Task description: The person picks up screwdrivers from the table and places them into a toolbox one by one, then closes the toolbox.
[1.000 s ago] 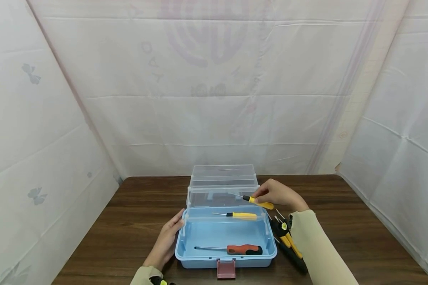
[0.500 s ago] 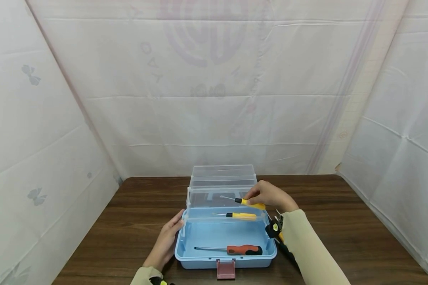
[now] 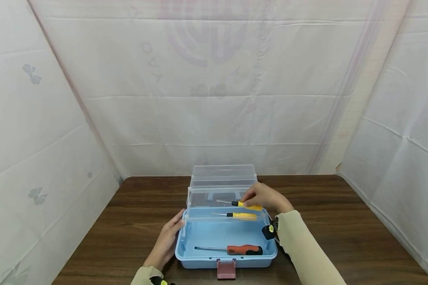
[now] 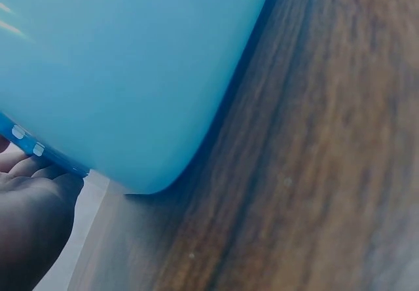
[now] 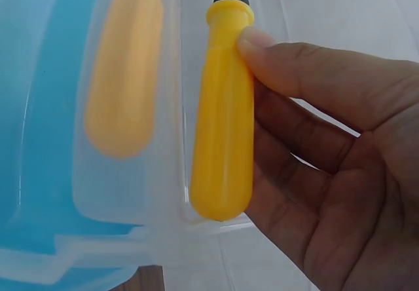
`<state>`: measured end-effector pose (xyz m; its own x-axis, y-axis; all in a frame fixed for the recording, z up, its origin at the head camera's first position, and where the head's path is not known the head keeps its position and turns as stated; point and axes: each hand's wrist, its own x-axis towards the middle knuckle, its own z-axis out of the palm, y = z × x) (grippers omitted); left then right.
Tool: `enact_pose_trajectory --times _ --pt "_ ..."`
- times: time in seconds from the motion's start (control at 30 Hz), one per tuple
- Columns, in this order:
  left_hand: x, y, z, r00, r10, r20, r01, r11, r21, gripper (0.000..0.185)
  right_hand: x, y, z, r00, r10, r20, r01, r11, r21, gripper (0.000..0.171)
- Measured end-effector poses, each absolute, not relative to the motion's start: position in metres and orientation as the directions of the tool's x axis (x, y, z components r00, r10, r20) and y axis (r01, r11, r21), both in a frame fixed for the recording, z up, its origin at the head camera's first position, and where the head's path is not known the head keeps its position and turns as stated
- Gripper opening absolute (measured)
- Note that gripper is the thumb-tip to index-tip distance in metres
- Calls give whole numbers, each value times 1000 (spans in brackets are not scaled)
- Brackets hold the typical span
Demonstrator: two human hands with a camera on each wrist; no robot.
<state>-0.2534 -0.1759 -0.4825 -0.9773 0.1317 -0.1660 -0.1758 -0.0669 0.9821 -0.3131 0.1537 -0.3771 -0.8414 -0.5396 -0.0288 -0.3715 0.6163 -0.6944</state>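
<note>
- The right hand's (image 3: 264, 196) grip is clamped on a yellow-handled screwdriver (image 3: 247, 205): in the right wrist view the thumb and fingers (image 5: 308, 81) pinch the yellow handle (image 5: 221, 120) near its black collar.
- That screwdriver lies level over the clear upper tray (image 3: 214, 198) of the open toolbox (image 3: 224, 233), its thin shaft pointing to the person's left.
- A second yellow-handled screwdriver (image 3: 240, 215) rests in the clear tray just in front of the held one, parallel to it; in the right wrist view it shows blurred through the plastic (image 5: 124, 68).
- The left hand (image 3: 169, 233) has its grip apart, fingers straight, pressed against the left wall of the blue box; the left wrist view shows fingertips (image 4: 33, 173) under the blue rim (image 4: 118, 88).
- An orange-and-black screwdriver (image 3: 244, 249) lies on the floor of the blue box, near the front wall.
- A red latch (image 3: 226, 269) hangs at the front of the box.
- The box stands on a dark wooden bench (image 3: 342, 221), with white cloth walls around it.
</note>
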Motion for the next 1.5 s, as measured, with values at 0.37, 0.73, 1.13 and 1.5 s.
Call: enact_pose_trajectory --times 0.37,0.73,1.13,1.5 --pt "-252 -175 -483 -979 141 -149 -162 -80 984 56 -313 148 -384 -828 -560 -25 -379 592 -711 13" --pt "-253 -174 -484 -978 148 -144 -157 -77 985 55 -315 146 -389 -812 -583 -17 -415 599 -685 12" --pt "-252 -172 -484 -979 148 -144 -158 -85 984 55 -314 144 -391 -804 -595 -19 -418 587 -693 12" --pt "-251 -173 -483 -978 163 -133 -150 -98 984 55 -316 142 -396 -795 -606 -20 -436 595 -675 12"
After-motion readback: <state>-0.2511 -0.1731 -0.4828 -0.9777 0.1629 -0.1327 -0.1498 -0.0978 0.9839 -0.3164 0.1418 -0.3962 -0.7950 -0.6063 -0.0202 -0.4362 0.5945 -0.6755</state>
